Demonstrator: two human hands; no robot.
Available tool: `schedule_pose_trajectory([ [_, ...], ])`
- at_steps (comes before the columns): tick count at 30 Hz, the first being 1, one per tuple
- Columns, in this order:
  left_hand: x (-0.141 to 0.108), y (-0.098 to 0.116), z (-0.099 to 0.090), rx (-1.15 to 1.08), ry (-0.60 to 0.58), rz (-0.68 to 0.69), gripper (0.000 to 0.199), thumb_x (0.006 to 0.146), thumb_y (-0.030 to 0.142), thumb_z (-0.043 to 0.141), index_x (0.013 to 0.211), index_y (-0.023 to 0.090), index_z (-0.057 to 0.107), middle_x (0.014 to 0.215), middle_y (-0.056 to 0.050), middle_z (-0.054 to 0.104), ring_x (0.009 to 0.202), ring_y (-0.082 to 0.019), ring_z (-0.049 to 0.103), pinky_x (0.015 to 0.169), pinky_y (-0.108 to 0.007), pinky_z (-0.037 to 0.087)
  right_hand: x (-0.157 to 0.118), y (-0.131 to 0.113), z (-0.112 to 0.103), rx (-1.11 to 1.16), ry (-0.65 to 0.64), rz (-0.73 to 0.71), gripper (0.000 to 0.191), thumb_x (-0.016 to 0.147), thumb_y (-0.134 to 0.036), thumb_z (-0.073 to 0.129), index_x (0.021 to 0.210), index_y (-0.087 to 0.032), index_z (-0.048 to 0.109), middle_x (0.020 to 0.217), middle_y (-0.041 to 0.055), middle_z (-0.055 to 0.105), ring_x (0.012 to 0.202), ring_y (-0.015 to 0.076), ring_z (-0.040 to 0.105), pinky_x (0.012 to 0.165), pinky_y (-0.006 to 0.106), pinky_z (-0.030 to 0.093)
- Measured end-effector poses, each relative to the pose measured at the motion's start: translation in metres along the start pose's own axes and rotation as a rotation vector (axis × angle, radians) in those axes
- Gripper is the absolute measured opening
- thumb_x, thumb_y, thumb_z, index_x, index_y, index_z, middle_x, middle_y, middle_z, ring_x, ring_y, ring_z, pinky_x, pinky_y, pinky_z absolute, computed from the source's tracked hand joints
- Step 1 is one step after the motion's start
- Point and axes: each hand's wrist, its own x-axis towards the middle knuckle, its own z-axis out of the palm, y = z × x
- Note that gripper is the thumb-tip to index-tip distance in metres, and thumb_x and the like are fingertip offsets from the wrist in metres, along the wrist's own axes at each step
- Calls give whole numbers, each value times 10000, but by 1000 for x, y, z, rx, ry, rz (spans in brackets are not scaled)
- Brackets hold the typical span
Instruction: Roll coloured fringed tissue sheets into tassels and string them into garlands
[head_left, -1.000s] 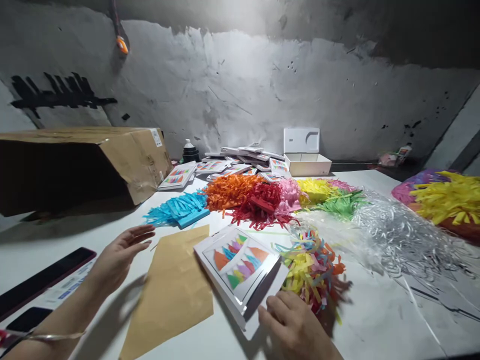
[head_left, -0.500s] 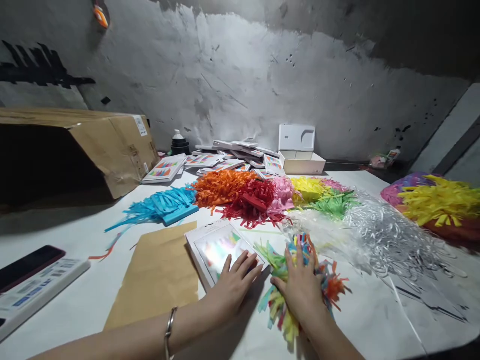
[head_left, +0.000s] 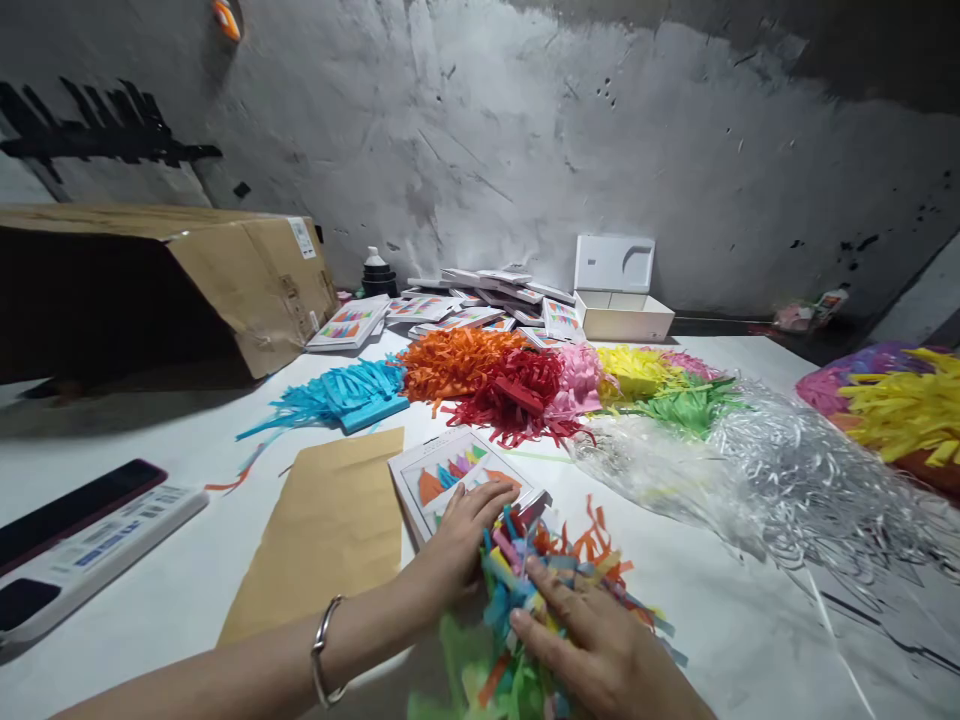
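Note:
A mixed bundle of multicoloured paper fringe [head_left: 510, 580] lies on the white table, with some green strands blurred at its near end. My right hand [head_left: 592, 630] rests on the bundle's right side, fingers spread. On the bundle's left, my left hand [head_left: 457, 540], a silver bangle on its wrist, lies at the near edge of a flat white box with a tassel picture [head_left: 450, 475]. Its fingers reach over the box toward the bundle, the tips partly curled and the thumb side hidden. A brown paper sheet [head_left: 330, 530] is left of the box.
Blue [head_left: 337, 395], orange [head_left: 457, 365], red [head_left: 521, 390] and other tassel bundles line the middle. Behind are piled picture boxes [head_left: 480, 300] and an open white box [head_left: 626, 315]. Silver strands [head_left: 817, 470] lie right; a large carton [head_left: 255, 280] and phone [head_left: 75, 510] left.
The multicoloured bundle has moved left and nearer, its fringe turned and partly blurred. My right hand has moved down with it. My left hand has shifted toward the bundle, uncovering more of the box picture.

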Motion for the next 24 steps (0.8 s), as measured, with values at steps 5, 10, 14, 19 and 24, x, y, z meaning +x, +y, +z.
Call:
schedule_pose_trajectory([
  [5, 0, 13, -8, -61, 91, 17, 868, 700, -59, 476, 1502, 264, 407, 1522, -109, 472, 1429, -295, 402, 1205, -557, 326, 13, -3, -8, 88, -346, 118, 509, 819, -53, 641, 1228, -355, 675, 1508, -18, 516, 1166, 275, 682, 959, 372, 582],
  [10, -2, 29, 3, -17, -11, 61, 741, 819, 37, 531, 1509, 267, 394, 1531, -144, 462, 1437, -324, 402, 1206, -666, 213, 31, 4, -14, 406, -296, 359, 530, 791, -51, 637, 1253, -307, 679, 1447, 42, 596, 1240, 205, 634, 1012, 290, 529],
  [14, 2, 36, 7, -32, -8, 44, 784, 803, 45, 563, 1525, 277, 366, 1549, -142, 441, 1456, -337, 377, 1206, -687, 173, 34, -14, 30, -13, 94, 272, 372, 826, -43, 586, 1163, -142, 709, 1302, 216, 660, 1166, 303, 664, 950, 404, 568],
  [19, -2, 40, 10, -27, 45, 48, 719, 828, 11, 506, 1493, 271, 418, 1507, -158, 488, 1425, -333, 423, 1197, -699, 182, 28, -37, 65, -294, 125, 278, 339, 766, -11, 585, 1060, -128, 707, 1275, 231, 664, 1080, 361, 672, 827, 451, 597],
  [24, -6, 46, 9, -62, 57, 43, 785, 785, -19, 510, 1504, 272, 397, 1525, -148, 468, 1450, -322, 391, 1203, -688, 171, 19, -52, 65, -305, 145, 392, 362, 781, -30, 586, 1092, -164, 713, 1286, 191, 661, 1124, 347, 637, 864, 438, 570],
])
